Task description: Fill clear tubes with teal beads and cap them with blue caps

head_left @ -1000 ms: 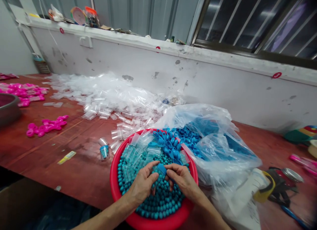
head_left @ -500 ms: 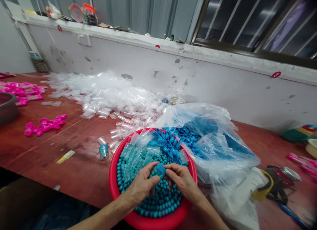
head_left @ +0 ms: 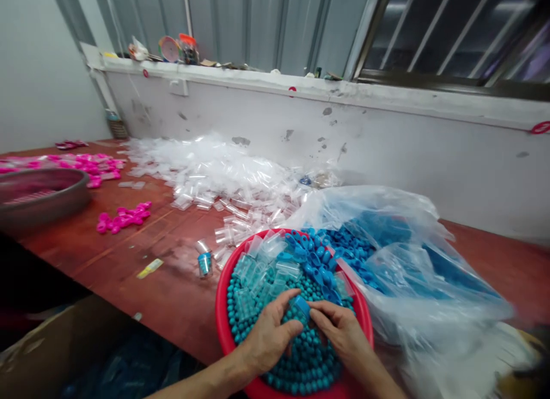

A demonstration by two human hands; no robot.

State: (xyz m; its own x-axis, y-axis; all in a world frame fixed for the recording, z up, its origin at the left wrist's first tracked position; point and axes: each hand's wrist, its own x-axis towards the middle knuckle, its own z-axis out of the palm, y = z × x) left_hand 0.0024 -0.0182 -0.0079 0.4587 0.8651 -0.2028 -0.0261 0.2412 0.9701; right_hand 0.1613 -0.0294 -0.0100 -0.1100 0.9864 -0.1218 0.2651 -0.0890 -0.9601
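Observation:
Over a red basin (head_left: pixel 221 307) of teal beads (head_left: pixel 301 364), my left hand (head_left: pixel 272 330) is closed around a small clear plastic tube (head_left: pixel 293 315). My right hand (head_left: pixel 344 330) pinches the edge of the blue cap (head_left: pixel 301 304) at the tube's upper end. What the tube contains is hard to tell against the beads. Inside the basin, empty-looking clear tubes (head_left: pixel 253 273) lie at the left and back, and loose blue caps (head_left: pixel 320 261) are heaped at the back right.
A plastic bag (head_left: pixel 412 278) of blue caps leans at the basin's right. Clear tubes (head_left: pixel 206 169) are piled behind. Left of the basin stand a blue-capped tube (head_left: pixel 205 264), a yellow strip (head_left: pixel 150 268), pink pieces (head_left: pixel 124 216) and a grey basin (head_left: pixel 64 198).
The view has swung left, so everything appears further right. Both hands stay together over the red basin, still holding the tube and its cap.

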